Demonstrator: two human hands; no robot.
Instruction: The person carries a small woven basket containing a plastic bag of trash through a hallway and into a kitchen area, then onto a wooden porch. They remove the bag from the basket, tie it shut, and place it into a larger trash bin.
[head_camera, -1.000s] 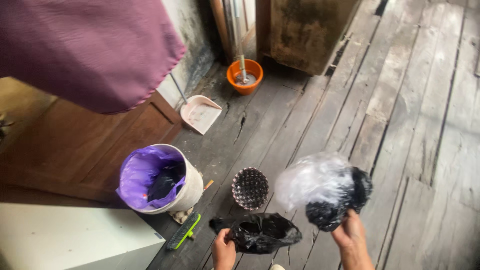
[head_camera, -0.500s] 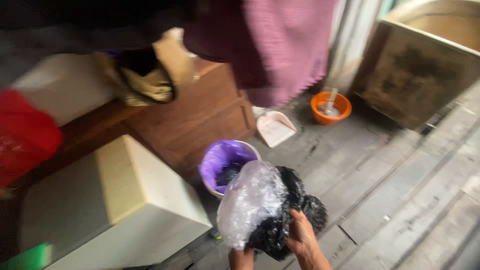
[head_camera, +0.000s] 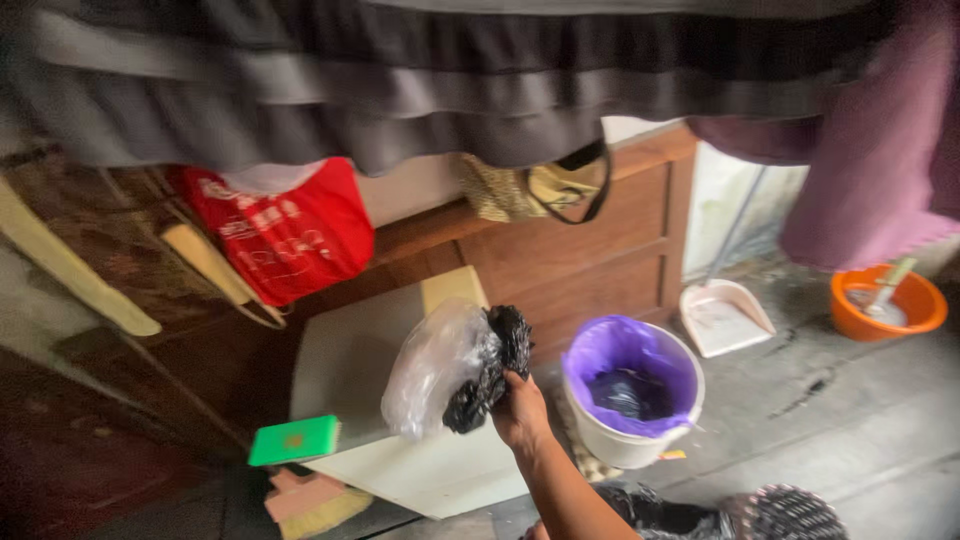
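The right hand (head_camera: 520, 410) is clenched around a bunched black plastic bag (head_camera: 490, 375) with a clear bag (head_camera: 432, 370) ballooning to its left, raised over the white box (head_camera: 350, 360); the purple-lined bucket (head_camera: 632, 385) stands to its right. The left hand is barely visible, so its grip cannot be told.

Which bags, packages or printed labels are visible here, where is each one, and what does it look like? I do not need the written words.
Red bag: hangs at the upper left before the wooden cabinet, with pale print.
Clear plastic bag: in the right hand, crumpled, translucent white.
Black bag: gripped in the same hand, crumpled, beside the clear one.
Purple liner: lines the white bucket on the floor.
Green box: flat, lower left, small mark on top.
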